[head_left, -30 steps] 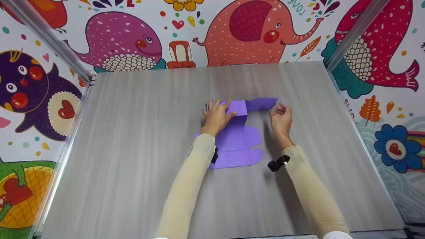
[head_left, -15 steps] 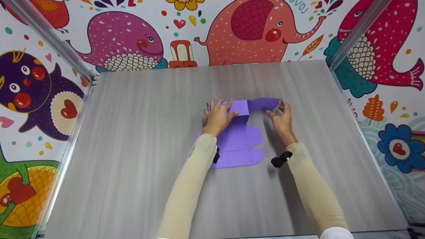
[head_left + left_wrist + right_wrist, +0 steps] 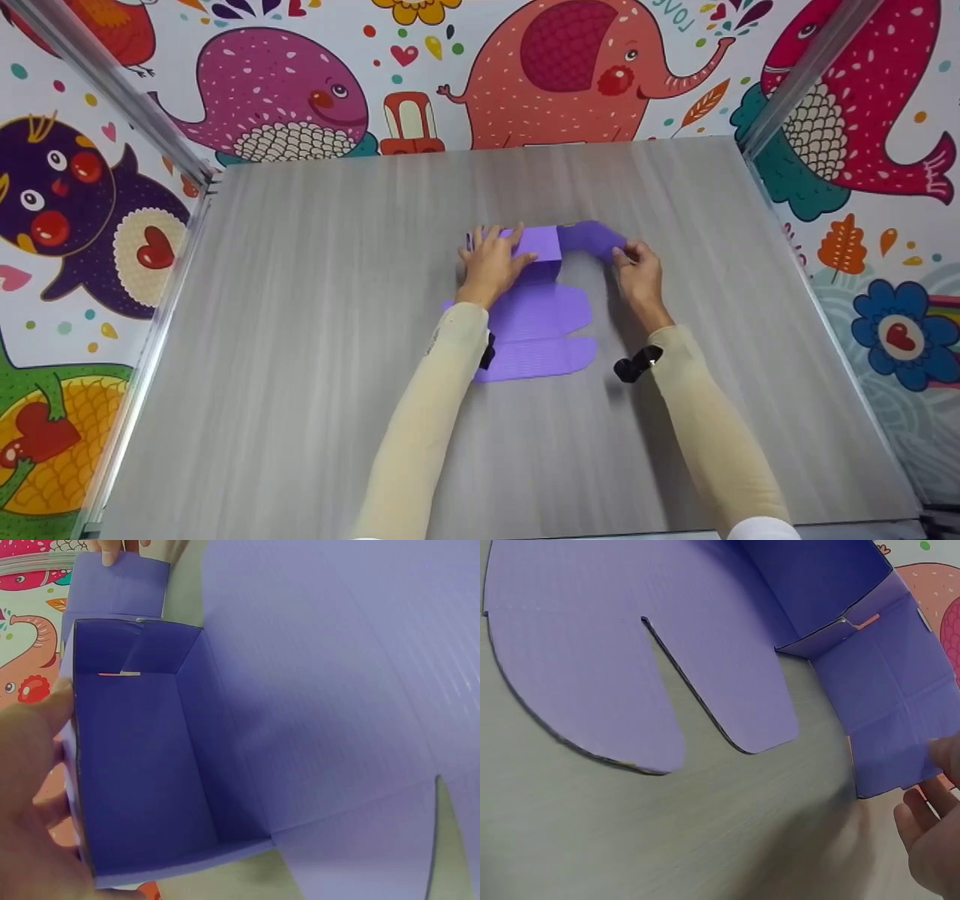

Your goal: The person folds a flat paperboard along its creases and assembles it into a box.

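Observation:
A purple cardboard box (image 3: 538, 243), partly folded up, stands on the table with its opening facing the person. My left hand (image 3: 491, 262) rests on its upper face with fingers spread; in the left wrist view that hand (image 3: 34, 787) lies along the outer face. A long side flap (image 3: 589, 236) sticks out to the right and bends near its middle. Its free end is pinched between thumb and fingers of my right hand (image 3: 640, 276). In the right wrist view, the thumb lies on the flap (image 3: 889, 757), fingers behind it. The lid panel (image 3: 525, 319) lies flat toward the person.
The grey wood-grain table (image 3: 300, 337) stretches around the box. Printed panels with cartoon animals (image 3: 562, 75) stand behind and at both sides. Metal posts (image 3: 810, 75) rise at the back corners. A slot (image 3: 682, 675) separates two rounded tabs of the lid.
My right hand has taken hold of the side flap's end and drawn it toward the person. The flap, straight earlier, is now bent. My left hand stays on the box.

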A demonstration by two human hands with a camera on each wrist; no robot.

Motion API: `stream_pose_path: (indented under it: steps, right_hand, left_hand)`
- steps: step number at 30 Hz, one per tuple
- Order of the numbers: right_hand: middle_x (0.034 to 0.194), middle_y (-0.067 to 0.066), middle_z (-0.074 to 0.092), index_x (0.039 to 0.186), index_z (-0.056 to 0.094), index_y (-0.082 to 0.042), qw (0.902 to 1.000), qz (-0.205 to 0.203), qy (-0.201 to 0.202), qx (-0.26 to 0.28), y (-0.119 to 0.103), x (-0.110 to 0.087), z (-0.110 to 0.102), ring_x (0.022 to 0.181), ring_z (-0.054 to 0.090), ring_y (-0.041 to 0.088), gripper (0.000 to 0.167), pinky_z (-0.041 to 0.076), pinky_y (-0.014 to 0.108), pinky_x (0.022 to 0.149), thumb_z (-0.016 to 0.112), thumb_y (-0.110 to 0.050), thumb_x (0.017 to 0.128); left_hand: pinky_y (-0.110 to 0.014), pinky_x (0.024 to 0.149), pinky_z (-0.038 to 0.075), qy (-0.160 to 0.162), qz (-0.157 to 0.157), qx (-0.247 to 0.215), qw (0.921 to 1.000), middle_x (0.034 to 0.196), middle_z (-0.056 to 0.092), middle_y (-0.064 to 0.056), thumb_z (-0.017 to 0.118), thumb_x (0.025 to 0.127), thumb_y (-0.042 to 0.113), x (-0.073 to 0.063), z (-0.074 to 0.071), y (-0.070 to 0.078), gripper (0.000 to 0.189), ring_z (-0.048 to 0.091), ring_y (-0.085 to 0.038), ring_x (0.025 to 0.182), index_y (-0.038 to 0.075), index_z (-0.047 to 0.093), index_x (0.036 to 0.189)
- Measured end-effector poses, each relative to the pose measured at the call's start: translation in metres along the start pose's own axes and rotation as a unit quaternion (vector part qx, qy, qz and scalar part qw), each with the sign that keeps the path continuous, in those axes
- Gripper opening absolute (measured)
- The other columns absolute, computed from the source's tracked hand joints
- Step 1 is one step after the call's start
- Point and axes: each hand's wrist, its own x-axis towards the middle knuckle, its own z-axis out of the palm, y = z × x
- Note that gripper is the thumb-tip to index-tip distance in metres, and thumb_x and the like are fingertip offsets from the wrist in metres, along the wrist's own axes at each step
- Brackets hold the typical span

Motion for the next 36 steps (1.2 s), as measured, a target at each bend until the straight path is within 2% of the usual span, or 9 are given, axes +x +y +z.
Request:
stream_pose_path:
  steps: [4,7,11,14,18,27,36]
  right_hand:
    - [0.104,0.019,0.067,0.108,0.061,0.007,0.9997,0.002,-0.005,-0.024,0.000,-0.005,0.000,0.085,0.056,0.010,0.017,0.042,0.016,0.074,0.056,-0.009,0.101]
    - [0.102,0.019,0.069,0.107,0.061,0.006,0.9994,-0.011,-0.003,-0.033,0.000,-0.008,-0.001,0.079,0.053,0.005,0.015,0.040,0.012,0.069,0.056,-0.006,0.101]
    - [0.107,0.024,0.071,0.106,0.061,0.007,0.9984,-0.031,0.007,-0.047,0.001,-0.012,-0.002,0.088,0.060,0.016,0.011,0.042,0.016,0.075,0.055,0.001,0.099]
    - [0.114,0.027,0.070,0.108,0.060,0.007,0.9978,-0.042,0.003,-0.052,0.002,-0.015,-0.005,0.101,0.063,0.028,0.012,0.047,0.028,0.086,0.053,0.004,0.098]
    - [0.117,0.028,0.069,0.109,0.060,0.007,0.9970,-0.055,-0.002,-0.055,0.001,-0.021,-0.007,0.110,0.063,0.035,0.014,0.048,0.042,0.096,0.052,0.006,0.097]
    - [0.109,0.025,0.070,0.108,0.061,0.004,0.9947,-0.064,-0.023,-0.077,-0.001,-0.035,-0.008,0.098,0.062,0.031,0.015,0.046,0.035,0.085,0.050,0.006,0.098]
    - [0.103,0.024,0.070,0.106,0.061,0.004,0.9931,-0.075,-0.031,-0.085,-0.008,-0.048,-0.001,0.096,0.063,0.033,0.015,0.047,0.041,0.086,0.052,0.009,0.095]
  left_hand:
    - [-0.075,0.112,0.026,-0.002,-0.002,0.003,1.0000,0.155,0.046,-0.011,0.057,0.097,0.051,0.000,0.000,0.000,0.063,0.026,-0.040,0.151,0.026,0.043,0.153]
    - [-0.075,0.112,0.026,-0.002,0.000,0.005,1.0000,0.155,0.046,-0.012,0.056,0.097,0.051,0.000,0.000,0.001,0.063,0.026,-0.040,0.151,0.026,0.043,0.153]
    - [-0.074,0.112,0.026,-0.003,0.000,0.003,1.0000,0.155,0.045,-0.012,0.055,0.097,0.052,-0.001,-0.001,0.000,0.063,0.025,-0.042,0.152,0.027,0.042,0.154]
    - [-0.073,0.113,0.026,-0.006,-0.002,0.003,1.0000,0.156,0.044,-0.011,0.054,0.097,0.053,-0.002,0.000,0.000,0.064,0.024,-0.041,0.152,0.028,0.040,0.154]
    - [-0.074,0.113,0.025,-0.008,0.001,-0.002,1.0000,0.156,0.044,-0.011,0.053,0.098,0.053,-0.003,-0.001,0.000,0.064,0.023,-0.042,0.152,0.027,0.039,0.155]
    - [-0.074,0.112,0.027,-0.001,0.003,-0.004,1.0000,0.155,0.046,-0.010,0.055,0.098,0.050,-0.001,-0.001,0.000,0.062,0.025,-0.040,0.152,0.026,0.043,0.153]
    - [-0.073,0.114,0.025,-0.014,-0.007,-0.007,0.9999,0.157,0.044,-0.008,0.056,0.097,0.052,0.001,-0.002,0.000,0.064,0.023,-0.039,0.153,0.028,0.039,0.154]
